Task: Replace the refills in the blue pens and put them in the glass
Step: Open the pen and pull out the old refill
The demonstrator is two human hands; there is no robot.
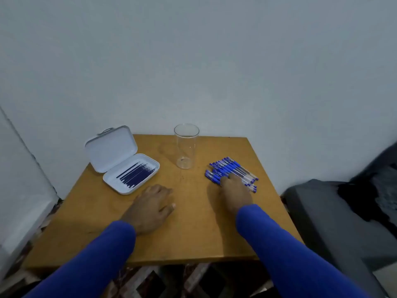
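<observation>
Blue pens (232, 172) lay bunched on the bench (193, 233) right of the glass (186, 146), long axes slanting far-left to near-right; right hand (235, 191) reached onto them, grip unclear, left hand (150, 206) rested relaxed, empty.

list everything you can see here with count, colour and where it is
table: one, yellow-brown wood, centre, against the wall
glass: one, clear, empty, upright at the table's far edge
pens: a pile, too many to count surely, blue with clear barrels, right part of the table
case: one, white, lid open, left part of the table
refills: a row, dark blue, inside the case's tray
wall: pale grey-blue, behind the table
cushion: grey, right of the table
left hand: resting on the table, holding nothing
right hand: fingers on the pens' near side
sleeves: two, blue
</observation>
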